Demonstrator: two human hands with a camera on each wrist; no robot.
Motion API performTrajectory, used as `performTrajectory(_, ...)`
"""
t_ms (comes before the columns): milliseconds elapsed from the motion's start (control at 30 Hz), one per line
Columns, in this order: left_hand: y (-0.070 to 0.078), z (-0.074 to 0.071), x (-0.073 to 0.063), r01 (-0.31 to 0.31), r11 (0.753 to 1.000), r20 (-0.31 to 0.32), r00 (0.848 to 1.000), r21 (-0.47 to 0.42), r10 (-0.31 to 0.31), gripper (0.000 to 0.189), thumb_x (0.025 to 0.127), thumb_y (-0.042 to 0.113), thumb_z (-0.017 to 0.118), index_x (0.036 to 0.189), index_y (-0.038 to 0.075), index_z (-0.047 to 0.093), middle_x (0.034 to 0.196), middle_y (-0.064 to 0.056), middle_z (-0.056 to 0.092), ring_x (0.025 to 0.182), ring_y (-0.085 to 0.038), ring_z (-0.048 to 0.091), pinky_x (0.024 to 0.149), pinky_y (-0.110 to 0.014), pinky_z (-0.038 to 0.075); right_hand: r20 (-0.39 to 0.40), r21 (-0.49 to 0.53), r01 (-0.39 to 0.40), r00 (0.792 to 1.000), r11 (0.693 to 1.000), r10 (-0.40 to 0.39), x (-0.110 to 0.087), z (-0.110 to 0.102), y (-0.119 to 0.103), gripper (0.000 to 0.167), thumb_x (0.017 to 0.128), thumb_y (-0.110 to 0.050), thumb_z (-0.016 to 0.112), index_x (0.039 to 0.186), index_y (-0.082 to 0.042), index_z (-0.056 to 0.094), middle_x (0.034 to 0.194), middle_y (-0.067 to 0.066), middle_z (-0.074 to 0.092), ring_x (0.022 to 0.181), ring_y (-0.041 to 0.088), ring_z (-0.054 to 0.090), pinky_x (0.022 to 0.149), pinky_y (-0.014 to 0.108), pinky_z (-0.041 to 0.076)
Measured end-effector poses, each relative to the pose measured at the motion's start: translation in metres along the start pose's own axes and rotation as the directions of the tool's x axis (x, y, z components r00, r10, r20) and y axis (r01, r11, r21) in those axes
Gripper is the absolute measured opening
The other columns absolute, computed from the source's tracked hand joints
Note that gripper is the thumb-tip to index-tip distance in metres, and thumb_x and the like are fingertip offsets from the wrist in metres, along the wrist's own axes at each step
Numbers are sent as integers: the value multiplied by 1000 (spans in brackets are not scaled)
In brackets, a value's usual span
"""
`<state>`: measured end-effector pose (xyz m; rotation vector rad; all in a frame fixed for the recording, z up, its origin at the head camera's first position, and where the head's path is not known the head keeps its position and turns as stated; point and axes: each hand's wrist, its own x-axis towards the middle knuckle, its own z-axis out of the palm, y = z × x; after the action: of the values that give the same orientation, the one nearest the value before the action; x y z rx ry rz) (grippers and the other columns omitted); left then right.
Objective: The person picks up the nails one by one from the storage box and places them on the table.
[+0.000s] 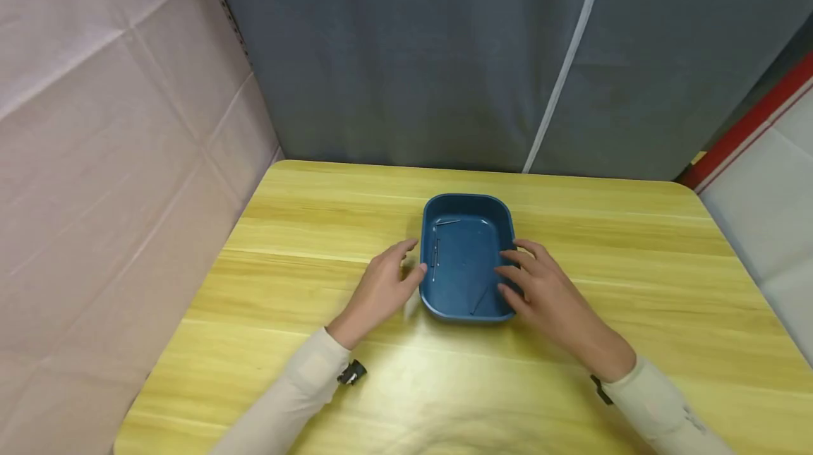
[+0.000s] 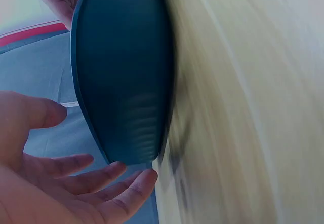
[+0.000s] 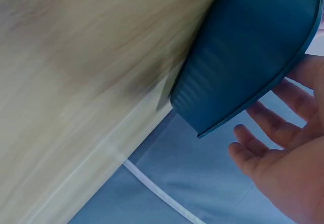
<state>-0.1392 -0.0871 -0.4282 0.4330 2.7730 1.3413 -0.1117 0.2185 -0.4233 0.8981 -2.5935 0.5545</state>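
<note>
A dark blue rectangular plastic bin (image 1: 468,254) with rounded corners stands on the table. Inside it lie several thin, dark metal pieces (image 1: 436,254) like nails or pins, most along the left wall and one near the front right. My left hand (image 1: 380,286) is beside the left wall, thumb and fingers spread, fingertips close to the rim. On the opposite side my right hand (image 1: 552,296) has its loosely bent fingers over the right rim. Both wrist views show the bin's ribbed outer wall (image 2: 124,67), with relaxed fingers around it and nothing held.
The light wood-grain table (image 1: 286,229) extends around the bin on all sides. A grey curtain (image 1: 406,60) hangs behind its far edge, a pale cloth wall (image 1: 95,159) lines the left, and a white panel with a red band (image 1: 756,123) stands at right.
</note>
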Motion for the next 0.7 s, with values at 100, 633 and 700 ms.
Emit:
performTrajectory(100, 1, 4, 0, 1, 999, -2, 1000, -38, -2, 57, 109, 22, 69, 160, 0, 54, 160, -17, 58, 138, -40, 63, 110, -55, 56, 4, -14, 14, 1000, 1000, -14, 2, 2, -1, 26, 89, -3, 90, 113, 3, 82, 128, 22, 74, 139, 49, 55, 107, 63, 54)
performTrajectory(633, 0, 12, 3, 139, 945, 51, 990, -297, -130, 59, 104, 7, 72, 159, -3, 52, 139, -22, 71, 120, -34, 74, 95, -44, 64, 190, -188, 64, 981, 980, -28, 30, 7, -7, 13, 85, 1, 90, 97, -4, 86, 108, 15, 79, 115, 40, 65, 104, 51, 57)
performTrajectory(700, 1, 13, 4, 156, 936, 58, 988, -315, -145, 59, 104, 6, 71, 159, -3, 52, 139, -22, 71, 120, -34, 74, 94, -43, 64, 233, -205, 104, 971, 973, -55, 35, 5, -7, 13, 83, 2, 90, 93, -5, 86, 103, 13, 80, 109, 38, 65, 99, 50, 57)
